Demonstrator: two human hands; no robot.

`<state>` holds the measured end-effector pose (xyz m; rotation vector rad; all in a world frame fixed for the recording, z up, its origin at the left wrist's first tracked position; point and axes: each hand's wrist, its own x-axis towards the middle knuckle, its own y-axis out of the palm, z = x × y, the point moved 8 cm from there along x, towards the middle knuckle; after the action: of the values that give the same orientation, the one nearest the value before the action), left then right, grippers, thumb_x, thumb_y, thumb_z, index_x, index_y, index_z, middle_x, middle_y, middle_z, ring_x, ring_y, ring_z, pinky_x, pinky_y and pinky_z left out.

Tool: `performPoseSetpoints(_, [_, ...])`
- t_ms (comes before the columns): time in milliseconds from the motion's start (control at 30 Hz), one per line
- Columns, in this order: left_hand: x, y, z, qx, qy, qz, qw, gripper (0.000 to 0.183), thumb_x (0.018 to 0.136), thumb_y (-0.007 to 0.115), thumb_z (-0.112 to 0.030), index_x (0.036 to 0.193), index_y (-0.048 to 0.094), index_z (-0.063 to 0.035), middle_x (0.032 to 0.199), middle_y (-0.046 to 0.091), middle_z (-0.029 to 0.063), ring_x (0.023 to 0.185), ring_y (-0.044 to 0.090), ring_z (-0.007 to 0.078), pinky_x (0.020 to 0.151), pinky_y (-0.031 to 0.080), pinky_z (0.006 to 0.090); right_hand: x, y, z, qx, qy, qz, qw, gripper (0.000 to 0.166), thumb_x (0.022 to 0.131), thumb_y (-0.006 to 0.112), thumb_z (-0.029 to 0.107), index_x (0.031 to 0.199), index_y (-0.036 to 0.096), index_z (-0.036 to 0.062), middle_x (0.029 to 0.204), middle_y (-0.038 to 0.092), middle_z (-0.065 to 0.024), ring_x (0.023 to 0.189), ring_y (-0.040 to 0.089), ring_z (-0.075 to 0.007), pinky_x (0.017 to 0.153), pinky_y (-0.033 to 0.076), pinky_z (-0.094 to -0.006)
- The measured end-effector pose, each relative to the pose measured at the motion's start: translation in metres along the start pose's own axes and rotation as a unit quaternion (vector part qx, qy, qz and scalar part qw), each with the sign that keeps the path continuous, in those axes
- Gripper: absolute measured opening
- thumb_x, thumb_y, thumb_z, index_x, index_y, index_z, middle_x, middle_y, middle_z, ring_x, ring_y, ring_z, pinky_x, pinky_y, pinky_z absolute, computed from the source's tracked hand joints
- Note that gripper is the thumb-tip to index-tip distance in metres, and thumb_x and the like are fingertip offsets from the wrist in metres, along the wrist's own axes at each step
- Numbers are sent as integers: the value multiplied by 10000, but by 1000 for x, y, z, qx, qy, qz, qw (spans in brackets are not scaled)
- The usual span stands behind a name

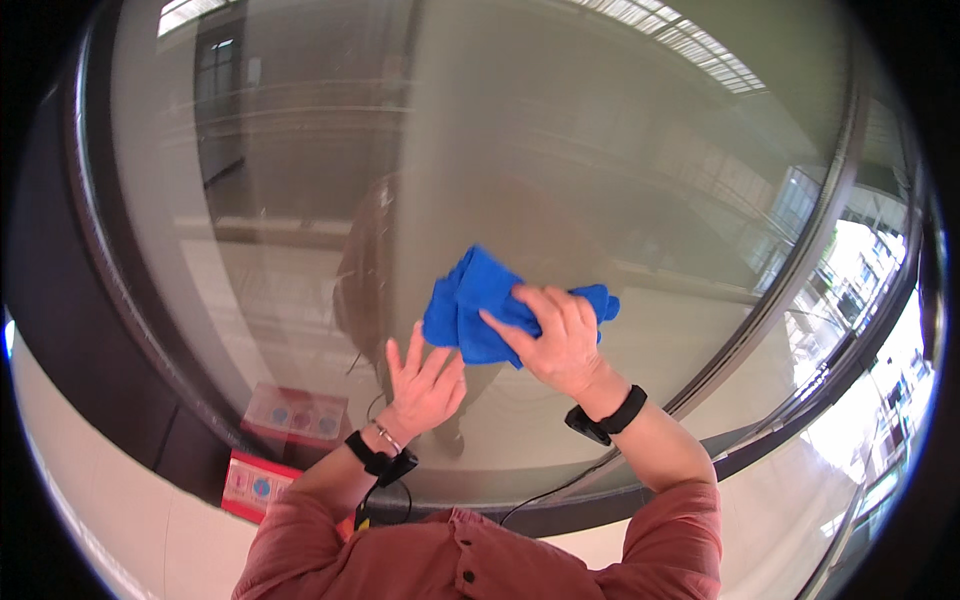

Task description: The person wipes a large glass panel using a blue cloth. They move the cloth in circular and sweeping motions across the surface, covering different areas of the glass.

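Note:
A folded blue cloth, probably microfibre, is bunched up in front of a large glass pane. My right hand grips it, fingers bent over its right part and the thumb across its middle. To the lower left, my left hand has its fingers apart and holds nothing. Its fingertips come close to the cloth's lower left edge; whether they touch cloth or glass I cannot tell. Both wrists wear black straps with small dark devices, and a bracelet sits on the left one.
A dark frame borders the pane at left, and a metal frame strip at right. A red and white box or sign stands low at left, mirrored in the glass. Thin black cables run near my waist. Pale floor tiles lie at lower left.

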<state>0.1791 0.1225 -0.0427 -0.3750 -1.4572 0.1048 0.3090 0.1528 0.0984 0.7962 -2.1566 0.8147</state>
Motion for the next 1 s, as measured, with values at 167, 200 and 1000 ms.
performPoseSetpoints(167, [5, -35, -5, -119, -38, 32, 992, 376, 766, 600, -65, 1135, 675, -64, 1316, 556, 167, 1340, 410, 473, 1090, 250, 621, 16, 5, -38, 106, 155, 62, 980, 511, 620, 776, 124, 1127, 723, 134, 1132, 627, -147, 953, 612, -366, 841, 479, -402])
performPoseSetpoints(200, [2, -39, -6, -127, -36, 36, 991, 377, 756, 597, -54, 1125, 677, -59, 1307, 562, 165, 1329, 421, 466, 1079, 272, 614, 30, -8, -48, 59, 168, 17, 984, 543, 609, 738, 81, 1150, 714, 122, 1176, 604, -171, 1000, 593, -377, 876, 469, -410])
performPoseSetpoints(1000, [-94, -61, 37, -227, -130, 205, 943, 240, 753, 640, 20, 986, 640, -35, 949, 656, 103, 847, 661, 303, 687, 560, 378, -42, 26, 16, 7, 285, -94, 954, 589, 610, 672, 24, 1179, 722, 168, 1198, 557, -181, 1037, 534, -344, 838, 444, -418])
